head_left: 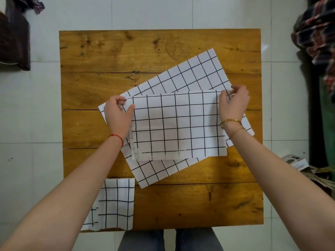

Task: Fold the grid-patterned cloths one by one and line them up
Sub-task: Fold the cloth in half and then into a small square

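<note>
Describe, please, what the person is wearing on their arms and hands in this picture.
Both forearms are bare, with no sleeves in view. The left hand has a thin red string bracelet at the wrist. The right hand has a gold bangle at the wrist and a finer gold chain bracelet just behind it. No rings or gloves are visible.

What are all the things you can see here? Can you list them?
wooden table: one, honey brown, centre
folded grid cloth: one, white with black lines, mid-table, held at its far corners
flat grid cloth: one, white with black lines, tilted, under the folded one
finished grid cloth: one, white with black lines, table's near left corner
plaid fabric: one heap, red and dark, far right
small box: one, whitish, floor at right
tiled floor: pale grey
bracelets: gold, right wrist
string: red, left wrist
hands: left, right, pinching cloth corners
</note>
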